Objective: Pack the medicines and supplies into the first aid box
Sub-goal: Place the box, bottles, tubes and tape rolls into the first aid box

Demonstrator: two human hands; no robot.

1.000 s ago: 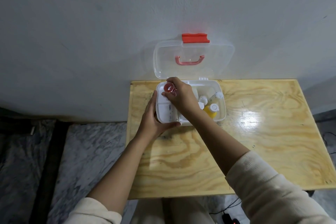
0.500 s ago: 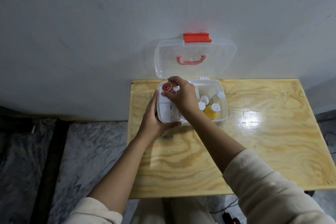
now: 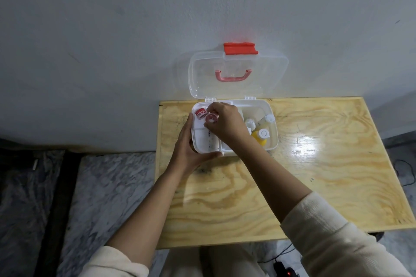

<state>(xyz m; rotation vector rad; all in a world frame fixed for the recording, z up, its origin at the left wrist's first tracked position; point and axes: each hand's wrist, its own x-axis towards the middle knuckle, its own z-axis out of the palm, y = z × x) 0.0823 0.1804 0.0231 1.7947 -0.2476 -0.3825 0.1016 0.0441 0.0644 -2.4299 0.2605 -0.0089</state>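
The clear first aid box (image 3: 273,141) stands open at the table's far edge, its lid (image 3: 238,74) with a red latch leaning on the wall. A white divided tray (image 3: 206,141) fills its left half. My right hand (image 3: 225,122) holds a small round red-rimmed container (image 3: 211,118) over the tray's back left compartment. A small red-and-white jar (image 3: 200,112) lies in that compartment. My left hand (image 3: 191,148) grips the box's left front corner. In the right half stand several white-capped bottles (image 3: 249,123), one of them yellow (image 3: 261,137).
The plywood table (image 3: 315,175) stretches to the right and toward me, with a glare patch right of the box. A grey wall rises directly behind. Marbled floor lies to the left; a black cable and a device with a red light sit under the table's near edge.
A red-and-white jar now lies in the back left tray compartment. My right hand has shifted slightly right and holds a round red-rimmed container. My left hand has stayed on the box.
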